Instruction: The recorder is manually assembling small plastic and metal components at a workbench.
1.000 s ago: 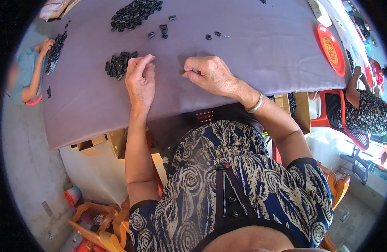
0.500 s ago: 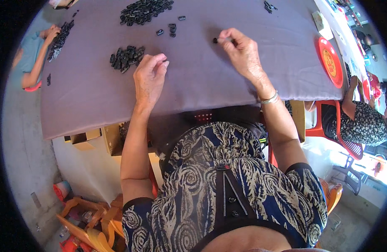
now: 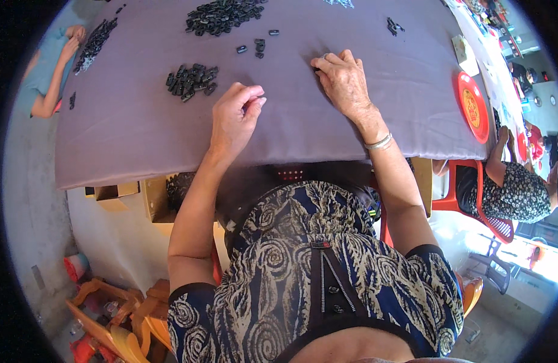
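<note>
My left hand (image 3: 236,118) is raised over the near part of the cloth-covered table (image 3: 279,130), thumb and fingertips pressed together. Whatever it may pinch is too small to make out. Just left of it lies a small heap of black plastic pieces (image 3: 191,82). Farther right, my right hand (image 3: 342,83) rests low over the cloth, fingers curled inward. A dark bit of a small black piece (image 3: 317,69) shows under its fingertips; the fingers hide most of it. Between the hands and farther off are a few loose black pieces (image 3: 259,45).
A larger heap of black pieces (image 3: 221,17) lies at the far side, with a small group (image 3: 395,26) at the far right. A red plate (image 3: 472,107) and a white box (image 3: 465,55) stand along the right edge. Another person's hand (image 3: 75,36) is by a heap at far left.
My right hand has come down and its fingers now cover the black piece that lay beside them. The left hand has shifted right, away from the small heap. The whole view has shifted slightly.
</note>
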